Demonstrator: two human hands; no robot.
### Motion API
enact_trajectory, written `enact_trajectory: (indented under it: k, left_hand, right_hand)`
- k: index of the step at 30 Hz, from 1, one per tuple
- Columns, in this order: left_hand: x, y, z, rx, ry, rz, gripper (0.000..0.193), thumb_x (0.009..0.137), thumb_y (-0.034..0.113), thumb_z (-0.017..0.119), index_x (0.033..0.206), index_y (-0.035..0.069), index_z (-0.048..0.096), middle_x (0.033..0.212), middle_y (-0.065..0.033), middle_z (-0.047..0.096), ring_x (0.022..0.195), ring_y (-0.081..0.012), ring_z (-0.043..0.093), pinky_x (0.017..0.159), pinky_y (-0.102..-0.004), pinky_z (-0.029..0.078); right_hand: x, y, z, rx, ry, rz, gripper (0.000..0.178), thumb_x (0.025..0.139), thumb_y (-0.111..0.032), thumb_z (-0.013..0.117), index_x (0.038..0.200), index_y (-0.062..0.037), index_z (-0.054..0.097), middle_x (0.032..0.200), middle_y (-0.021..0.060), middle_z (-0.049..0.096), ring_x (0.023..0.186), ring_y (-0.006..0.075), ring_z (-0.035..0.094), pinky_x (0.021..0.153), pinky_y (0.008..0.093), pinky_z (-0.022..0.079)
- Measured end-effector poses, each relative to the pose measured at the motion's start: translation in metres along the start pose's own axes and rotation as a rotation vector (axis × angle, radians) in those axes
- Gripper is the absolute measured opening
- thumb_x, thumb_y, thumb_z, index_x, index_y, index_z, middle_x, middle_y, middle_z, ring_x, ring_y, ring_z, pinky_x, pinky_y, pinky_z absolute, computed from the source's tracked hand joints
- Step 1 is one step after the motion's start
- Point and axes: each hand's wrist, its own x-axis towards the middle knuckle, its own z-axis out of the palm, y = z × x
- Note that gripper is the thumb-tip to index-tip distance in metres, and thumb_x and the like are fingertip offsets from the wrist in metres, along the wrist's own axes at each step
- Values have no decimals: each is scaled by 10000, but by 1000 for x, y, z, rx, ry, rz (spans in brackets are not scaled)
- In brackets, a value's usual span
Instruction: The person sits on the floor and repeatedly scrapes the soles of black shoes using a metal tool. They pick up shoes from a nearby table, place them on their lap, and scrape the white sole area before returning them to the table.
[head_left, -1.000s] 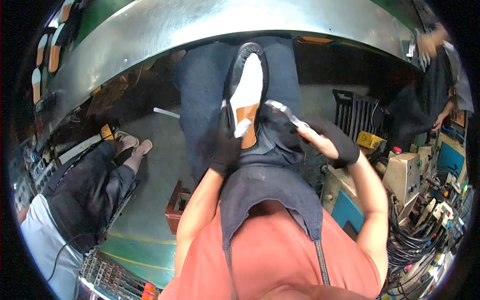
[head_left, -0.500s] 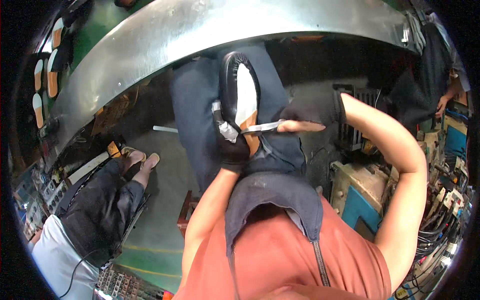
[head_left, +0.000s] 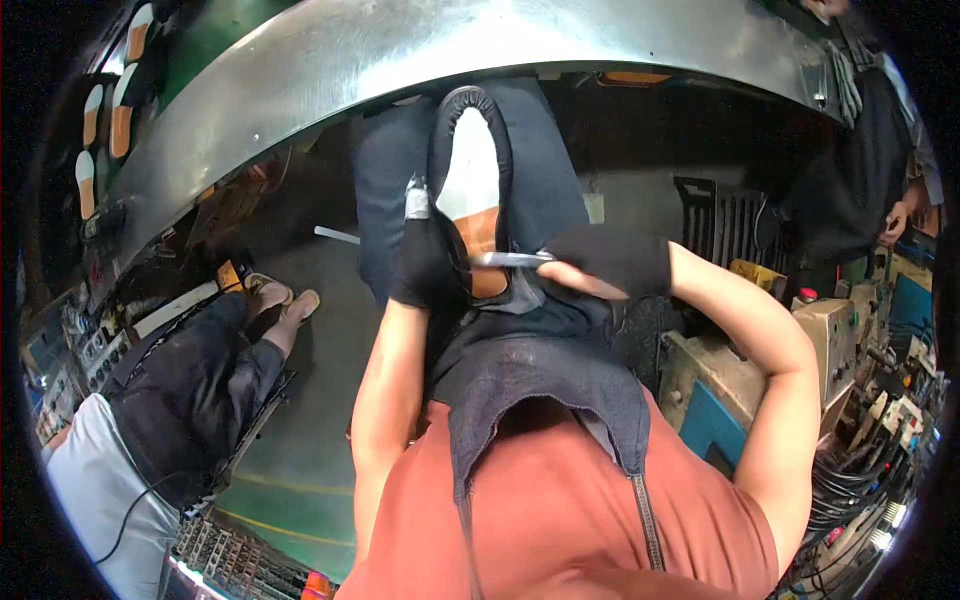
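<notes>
A black shoe upper (head_left: 441, 150), gathered in pleats round the toe, lies sole up across my lap. Its insole (head_left: 473, 160) is white toward the toe and tan at the heel, which is nearest me. My left hand (head_left: 428, 262), in a black fingerless glove with silvery tape round a finger, grips the shoe's left side. From the right, my right hand (head_left: 606, 260), gloved in black too, is closed round a slim metal tool (head_left: 512, 259). The tool's tip reaches over the tan heel part; whether it touches is unclear. Some of my left fingers are hidden under the shoe.
A curved metal bench (head_left: 400, 45) spans the far side. Several soles (head_left: 121, 110) stand at far left. A seated person (head_left: 190, 425) is at the left, and another person's hand (head_left: 893, 222) shows at far right. Machine boxes and cables (head_left: 845, 500) crowd my right side.
The shoe has turned so its sole faces up more squarely, its toe slightly left. My left hand has shifted left, its taped finger now along the shoe's side. The tool stays at the heel.
</notes>
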Motion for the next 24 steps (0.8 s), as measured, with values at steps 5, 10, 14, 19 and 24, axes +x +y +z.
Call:
enact_trajectory:
  k: [5,10,14,19,24]
  left_hand:
    - [12,-10,21,277,127,142,686,828,167,628,1412,1,308,1301,-187,500,1124,-288,541,968,-361,417]
    - [8,-3,31,564,26,184,686,811,191,666,1397,12,355,1307,-164,506,1139,-265,538,988,-361,410]
    - [6,13,23,492,-221,147,687,798,209,696,1384,22,392,1312,-146,511,1151,-247,536,1003,-361,404]
    - [-10,-3,13,287,-302,238,609,852,290,637,1366,27,443,1298,-140,540,1152,-235,551,1021,-356,404]
    - [14,-11,24,-297,37,-157,599,996,520,323,1271,29,528,1144,-140,623,999,-238,624,904,-362,484]
  right_hand:
    - [-42,-1,-18,-76,202,40,345,958,-336,489,906,-21,620,762,206,620,663,344,610,639,409,488]
    - [-32,-84,-32,-268,294,-245,255,900,-248,569,879,5,560,841,178,567,705,367,588,649,430,473]
    - [8,-26,-16,-217,284,-285,244,887,-289,596,843,-50,570,770,182,567,673,347,600,600,435,480]
    - [-14,29,12,-291,343,-134,305,900,-354,601,888,-49,603,721,152,589,628,317,582,590,383,467]
    - [-27,40,29,142,273,153,409,963,-411,501,962,-24,632,826,176,638,736,276,616,685,368,478]
